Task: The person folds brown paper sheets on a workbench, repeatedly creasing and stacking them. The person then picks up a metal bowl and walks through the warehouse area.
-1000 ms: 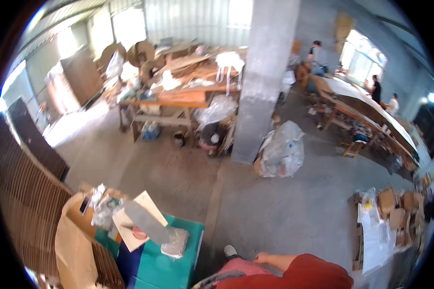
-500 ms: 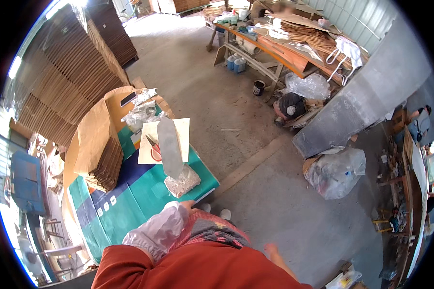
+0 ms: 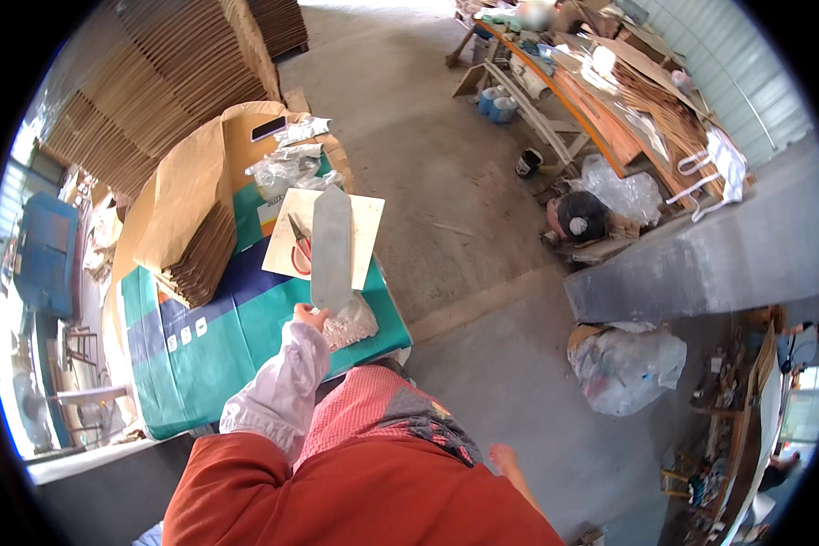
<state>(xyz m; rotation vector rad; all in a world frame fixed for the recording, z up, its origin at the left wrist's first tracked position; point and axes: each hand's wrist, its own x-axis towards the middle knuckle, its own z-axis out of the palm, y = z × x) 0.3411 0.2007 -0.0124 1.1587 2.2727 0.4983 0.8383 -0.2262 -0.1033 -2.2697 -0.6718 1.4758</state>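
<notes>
My left hand, in a loose white sleeve, is at the near left corner of a long grey pointed strip. Its fingers are curled against that corner and look closed on it. The strip lies across a pale square board. Beside my hand and partly under the strip's near end sits a whitish lumpy bundle. Red-handled scissors rest on the board, left of the strip. My right hand hangs low at my right side, away from the table; its fingers are partly hidden.
The table has a green and blue printed cover. On it are a stack of brown paper sheets, crumpled clear plastic and a dark phone. A grey beam and a stuffed plastic bag are to the right. A cluttered workbench stands behind.
My left hand has moved from the table's near edge forward to the strip's near end. The view has shifted and turned. My right hand stays low at my side.
</notes>
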